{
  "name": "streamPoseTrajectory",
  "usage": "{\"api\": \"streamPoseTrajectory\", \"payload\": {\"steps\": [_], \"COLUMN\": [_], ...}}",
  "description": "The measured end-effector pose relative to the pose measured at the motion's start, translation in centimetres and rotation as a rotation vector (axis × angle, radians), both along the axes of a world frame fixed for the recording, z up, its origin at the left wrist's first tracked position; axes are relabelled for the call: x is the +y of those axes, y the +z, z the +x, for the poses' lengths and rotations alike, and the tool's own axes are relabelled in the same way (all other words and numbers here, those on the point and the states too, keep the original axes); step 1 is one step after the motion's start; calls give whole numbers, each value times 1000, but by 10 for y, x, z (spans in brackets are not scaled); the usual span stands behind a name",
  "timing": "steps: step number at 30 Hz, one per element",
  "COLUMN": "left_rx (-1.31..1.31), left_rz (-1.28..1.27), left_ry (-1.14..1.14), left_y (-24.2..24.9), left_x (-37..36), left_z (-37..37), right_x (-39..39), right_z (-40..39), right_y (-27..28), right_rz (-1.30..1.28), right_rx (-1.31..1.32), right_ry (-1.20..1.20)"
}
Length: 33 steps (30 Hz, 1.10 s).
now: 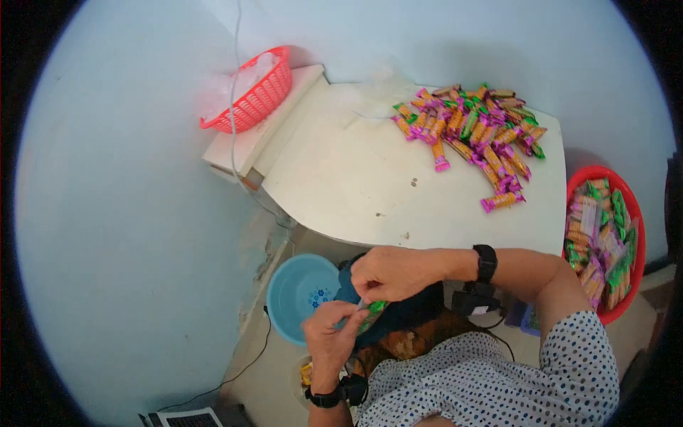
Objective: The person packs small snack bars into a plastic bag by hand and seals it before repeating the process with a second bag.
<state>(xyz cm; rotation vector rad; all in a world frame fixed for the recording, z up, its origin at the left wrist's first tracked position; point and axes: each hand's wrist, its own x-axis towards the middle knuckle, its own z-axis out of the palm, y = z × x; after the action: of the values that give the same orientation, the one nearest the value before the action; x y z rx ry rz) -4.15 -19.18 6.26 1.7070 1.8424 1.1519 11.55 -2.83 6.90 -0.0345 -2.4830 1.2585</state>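
Observation:
In front of my body, a small clear packet with green wrapping (373,317) hangs between my hands. My left hand (331,333) pinches its upper edge between thumb and fingers. Fingers bent and pressed together, my right hand (388,274) grips the same edge close beside the left thumb. My fingers and the packet's small size hide part of what is inside it. Beyond my hands, a loose heap of wrapped snack sticks (484,135) in orange, purple and green wrappers lies on the white table (334,171).
A blue basin (281,306) stands on the floor beside my hands. At right, a red basket (642,249) holds several filled snack packs. A pink basket (263,103) with clear plastic bags sits at the table's far left. A white cable (233,135) hangs down there.

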Motion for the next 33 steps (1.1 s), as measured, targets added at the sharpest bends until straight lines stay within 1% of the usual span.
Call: {"api": "streamPoseTrajectory", "payload": {"steps": [3,6,7,11,14,18,19,22,26,29,32,33], "left_rx": [1,103,87,78,97,121,117,110,114,156,163,153], "left_rz": [-66,28,64,47,80,138,145,151,155,219,240,242], "left_ry": [12,-34,-47,-27,4,27,26,26,25,15,45,54], "left_y": [13,10,12,7,4,0,-1,-7,-7,-9,-9,-9], "left_x": [2,2,3,2,0,-2,-3,-3,-2,-1,0,1], "left_z": [9,6,6,4,3,1,2,2,2,3,5,5], "right_x": [1,-3,-2,-3,-3,0,-1,4,1,-4,-1,-1], "right_z": [0,1,1,1,1,0,0,-1,-3,-4,-3,-3], "right_y": [-1,3,5,9,3,-1,-2,-6,-6,-7,-9,-9], "right_rz": [19,6,7,25,-80,-127,-184,-147,-77,-83,-128,-187], "right_rx": [5,-9,-57,-68,-51,-118,-149,-141,-37,91,19,-13], "right_ry": [17,25,38,50,37,38,27,106,105,60,54,55]}}
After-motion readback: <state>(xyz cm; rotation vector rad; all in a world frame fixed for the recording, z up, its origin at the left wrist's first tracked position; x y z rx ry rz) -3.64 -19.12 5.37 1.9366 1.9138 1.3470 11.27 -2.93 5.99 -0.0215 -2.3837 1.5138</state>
